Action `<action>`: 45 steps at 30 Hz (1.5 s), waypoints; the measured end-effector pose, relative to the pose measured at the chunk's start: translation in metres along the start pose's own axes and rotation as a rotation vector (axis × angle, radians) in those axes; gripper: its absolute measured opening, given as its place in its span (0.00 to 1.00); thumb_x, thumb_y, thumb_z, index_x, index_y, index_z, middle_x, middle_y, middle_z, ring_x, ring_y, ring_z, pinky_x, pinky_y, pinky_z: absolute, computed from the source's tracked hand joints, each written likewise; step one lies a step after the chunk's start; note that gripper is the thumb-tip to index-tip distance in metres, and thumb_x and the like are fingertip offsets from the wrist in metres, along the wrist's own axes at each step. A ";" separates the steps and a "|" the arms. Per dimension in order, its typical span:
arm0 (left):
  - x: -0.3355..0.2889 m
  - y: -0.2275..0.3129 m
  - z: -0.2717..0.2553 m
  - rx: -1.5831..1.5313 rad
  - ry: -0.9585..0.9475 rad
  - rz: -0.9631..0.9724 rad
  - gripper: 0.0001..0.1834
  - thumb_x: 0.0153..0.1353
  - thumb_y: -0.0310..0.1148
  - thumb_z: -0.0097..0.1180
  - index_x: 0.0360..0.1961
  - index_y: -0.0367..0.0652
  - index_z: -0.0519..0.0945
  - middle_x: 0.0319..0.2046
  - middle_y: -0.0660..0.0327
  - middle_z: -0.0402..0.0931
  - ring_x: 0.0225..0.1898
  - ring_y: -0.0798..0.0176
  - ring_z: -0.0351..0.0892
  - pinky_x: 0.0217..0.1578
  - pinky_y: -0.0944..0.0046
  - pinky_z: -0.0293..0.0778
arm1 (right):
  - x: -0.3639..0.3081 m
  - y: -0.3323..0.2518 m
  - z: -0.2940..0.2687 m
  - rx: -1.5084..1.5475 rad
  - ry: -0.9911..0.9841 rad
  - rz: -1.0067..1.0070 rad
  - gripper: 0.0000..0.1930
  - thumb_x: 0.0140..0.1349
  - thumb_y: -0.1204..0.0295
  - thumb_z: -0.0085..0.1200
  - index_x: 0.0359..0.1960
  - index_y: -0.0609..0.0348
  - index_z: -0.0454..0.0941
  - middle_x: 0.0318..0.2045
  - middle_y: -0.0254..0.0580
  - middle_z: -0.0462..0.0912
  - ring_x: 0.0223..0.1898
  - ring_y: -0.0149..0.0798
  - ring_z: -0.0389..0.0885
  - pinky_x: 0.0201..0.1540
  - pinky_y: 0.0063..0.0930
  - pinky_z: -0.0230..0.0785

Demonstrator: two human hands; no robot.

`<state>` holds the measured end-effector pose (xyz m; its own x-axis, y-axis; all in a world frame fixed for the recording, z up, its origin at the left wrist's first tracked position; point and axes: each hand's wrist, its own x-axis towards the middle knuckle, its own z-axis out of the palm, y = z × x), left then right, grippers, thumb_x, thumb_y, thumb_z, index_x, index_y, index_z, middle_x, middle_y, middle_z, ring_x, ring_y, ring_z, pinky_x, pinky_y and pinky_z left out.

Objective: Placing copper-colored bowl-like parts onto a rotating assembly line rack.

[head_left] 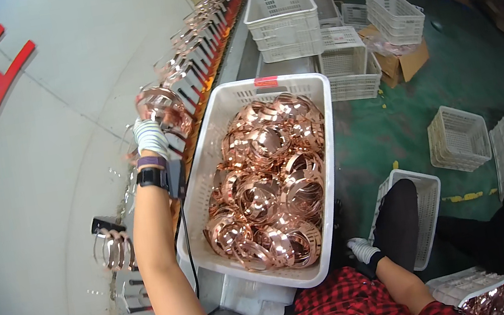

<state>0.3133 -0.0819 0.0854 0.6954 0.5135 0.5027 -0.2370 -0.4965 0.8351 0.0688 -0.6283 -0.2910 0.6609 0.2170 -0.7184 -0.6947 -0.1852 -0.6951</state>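
Note:
My left hand (151,138), in a striped white glove, is raised at the row of prongs along the wall. Its fingers, partly hidden and blurred, appear closed on shiny copper-coloured metal rings (161,104). A dark wristband and a small black device with a cable sit on that wrist. My right hand (363,250), also gloved, rests low by my dark-trousered knee with its fingers extended and nothing in them. Between my arms stands a white plastic crate (332,145), heaped with copper-coloured rings (259,200).
The prong rack (199,53) runs far along the wall, hung with more rings. Stacked white crates (283,20) stand beyond the full one. On the green floor at right are a crate (458,137), cardboard boxes (411,59) and another person's dark-clad leg (482,239).

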 end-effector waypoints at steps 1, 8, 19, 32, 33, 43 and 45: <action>-0.002 0.020 0.033 -0.018 0.046 -0.318 0.16 0.57 0.38 0.38 0.37 0.39 0.73 0.33 0.56 0.74 0.32 0.56 0.74 0.31 0.56 0.70 | 0.002 0.009 -0.006 0.037 0.030 0.008 0.15 0.57 0.67 0.43 0.43 0.62 0.70 0.29 0.39 0.75 0.25 0.33 0.72 0.25 0.26 0.67; 0.014 0.033 0.040 -0.650 0.064 -0.669 0.27 0.58 0.52 0.39 0.53 0.47 0.61 0.47 0.55 0.68 0.45 0.50 0.70 0.41 0.45 0.68 | 0.012 0.022 -0.006 -0.010 0.051 0.018 0.15 0.57 0.66 0.43 0.42 0.62 0.71 0.24 0.40 0.75 0.22 0.32 0.72 0.25 0.25 0.66; -0.002 0.040 -0.037 0.023 0.354 -0.443 0.26 0.50 0.23 0.49 0.53 0.40 0.62 0.45 0.53 0.70 0.43 0.59 0.71 0.44 0.65 0.68 | 0.000 0.012 0.000 -0.109 -0.007 0.030 0.15 0.56 0.66 0.42 0.40 0.62 0.72 0.22 0.38 0.73 0.19 0.32 0.69 0.23 0.26 0.64; -0.073 0.122 0.118 -0.024 -0.673 -0.041 0.12 0.52 0.34 0.51 0.36 0.39 0.73 0.26 0.62 0.74 0.26 0.65 0.73 0.30 0.66 0.71 | -0.017 0.009 -0.010 0.129 0.026 0.005 0.14 0.57 0.67 0.44 0.41 0.60 0.71 0.27 0.37 0.75 0.25 0.33 0.73 0.26 0.26 0.67; -0.065 0.091 0.110 0.707 -0.693 0.465 0.13 0.51 0.34 0.52 0.36 0.37 0.73 0.28 0.61 0.75 0.29 0.62 0.74 0.33 0.64 0.71 | -0.020 0.007 -0.010 0.130 0.029 -0.007 0.14 0.57 0.67 0.44 0.41 0.60 0.71 0.27 0.37 0.75 0.25 0.33 0.73 0.26 0.26 0.67; -0.158 0.065 0.091 0.270 -0.290 -0.217 0.26 0.50 0.32 0.51 0.51 0.34 0.63 0.46 0.48 0.66 0.48 0.55 0.66 0.48 0.64 0.62 | -0.027 0.000 -0.021 0.137 0.019 0.026 0.11 0.56 0.69 0.44 0.39 0.59 0.71 0.27 0.37 0.75 0.25 0.32 0.73 0.27 0.25 0.67; -0.166 0.076 0.066 0.364 -0.157 0.073 0.24 0.50 0.31 0.50 0.50 0.37 0.65 0.44 0.50 0.67 0.47 0.53 0.67 0.49 0.62 0.62 | -0.024 0.001 -0.021 0.099 0.024 0.030 0.11 0.57 0.69 0.44 0.39 0.59 0.71 0.27 0.37 0.75 0.26 0.32 0.73 0.27 0.26 0.67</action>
<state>0.2243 -0.2514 0.0507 0.7877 0.3687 0.4935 -0.0532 -0.7574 0.6507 0.0580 -0.6538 -0.2753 0.6449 0.1900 -0.7402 -0.7382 -0.0959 -0.6678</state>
